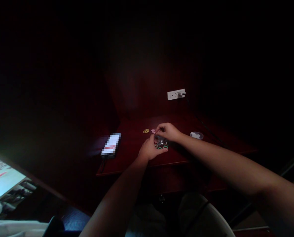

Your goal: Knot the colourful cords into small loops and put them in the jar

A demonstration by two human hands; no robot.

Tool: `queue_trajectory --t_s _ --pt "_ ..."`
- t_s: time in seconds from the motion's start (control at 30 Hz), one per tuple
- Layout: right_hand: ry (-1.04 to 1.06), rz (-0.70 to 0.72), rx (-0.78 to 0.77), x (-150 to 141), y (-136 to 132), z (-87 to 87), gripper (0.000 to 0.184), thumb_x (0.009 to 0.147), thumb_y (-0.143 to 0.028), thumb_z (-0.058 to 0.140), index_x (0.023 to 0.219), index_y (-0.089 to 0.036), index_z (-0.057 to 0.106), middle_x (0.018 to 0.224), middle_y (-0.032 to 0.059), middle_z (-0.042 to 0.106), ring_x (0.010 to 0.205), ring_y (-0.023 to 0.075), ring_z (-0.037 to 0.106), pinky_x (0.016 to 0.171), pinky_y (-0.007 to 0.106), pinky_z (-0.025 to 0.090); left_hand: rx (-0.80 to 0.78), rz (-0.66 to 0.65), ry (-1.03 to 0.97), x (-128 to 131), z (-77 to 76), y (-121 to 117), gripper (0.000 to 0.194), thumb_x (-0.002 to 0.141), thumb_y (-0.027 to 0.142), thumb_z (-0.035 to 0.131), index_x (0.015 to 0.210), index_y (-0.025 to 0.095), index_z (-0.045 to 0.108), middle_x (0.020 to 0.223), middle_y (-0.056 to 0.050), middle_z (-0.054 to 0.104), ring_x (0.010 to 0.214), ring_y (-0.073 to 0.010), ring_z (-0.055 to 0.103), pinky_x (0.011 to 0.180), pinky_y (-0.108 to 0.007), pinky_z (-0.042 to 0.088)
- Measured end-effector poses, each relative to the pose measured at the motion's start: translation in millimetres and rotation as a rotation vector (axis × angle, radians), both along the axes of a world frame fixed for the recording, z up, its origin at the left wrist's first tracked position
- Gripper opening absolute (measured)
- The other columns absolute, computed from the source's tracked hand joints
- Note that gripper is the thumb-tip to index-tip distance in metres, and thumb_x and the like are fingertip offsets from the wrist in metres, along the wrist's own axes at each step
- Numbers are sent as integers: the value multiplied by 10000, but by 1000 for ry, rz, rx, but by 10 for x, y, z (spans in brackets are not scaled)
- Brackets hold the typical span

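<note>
My left hand [149,148] is wrapped round the side of a small clear jar [161,140], which stands on the dark red desk. Small rings, some of them green [159,147], show through its lower wall. Over the jar's mouth, the fingers of my right hand [168,131] are pinched together; what they hold, if anything, is too small and dark to name. Just beyond the fingers lie a few pink rings [153,131]. To their left is a little group of yellow rings [146,131].
A round, clear-and-white lid [196,135] lies right of my hands. At the left is a lit phone [111,144] with a cable. A white socket [176,94] with a plug is on the back wall. Dark panels enclose the desk [129,161].
</note>
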State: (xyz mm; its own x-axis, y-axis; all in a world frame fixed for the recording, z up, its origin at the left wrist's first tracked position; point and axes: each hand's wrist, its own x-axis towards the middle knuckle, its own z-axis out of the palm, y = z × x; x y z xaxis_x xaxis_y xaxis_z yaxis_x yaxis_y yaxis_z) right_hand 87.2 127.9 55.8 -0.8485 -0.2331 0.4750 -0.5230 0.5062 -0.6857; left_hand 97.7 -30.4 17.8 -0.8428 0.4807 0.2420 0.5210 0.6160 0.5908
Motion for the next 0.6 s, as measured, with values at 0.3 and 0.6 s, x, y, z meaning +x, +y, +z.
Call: queue_trajectory --t_s 0.3,0.6 --pt "-24 15 55 -24 5 28 108 677 -184 593 757 -121 631 716 35 655 645 122 600 625 240 473 -13 20 29 -8 -32 -2 847 539 589 676 1230 199 382 1089 -103 584 989 -258 563 820 -349 445" --pt "-215 122 -62 -138 91 43 140 660 -165 626 787 -110 607 729 50 673 647 121 622 628 249 497 24 34 -40 34 34 17 821 531 473 738 1227 209 392 1152 -104 573 1057 -267 540 895 -360 416"
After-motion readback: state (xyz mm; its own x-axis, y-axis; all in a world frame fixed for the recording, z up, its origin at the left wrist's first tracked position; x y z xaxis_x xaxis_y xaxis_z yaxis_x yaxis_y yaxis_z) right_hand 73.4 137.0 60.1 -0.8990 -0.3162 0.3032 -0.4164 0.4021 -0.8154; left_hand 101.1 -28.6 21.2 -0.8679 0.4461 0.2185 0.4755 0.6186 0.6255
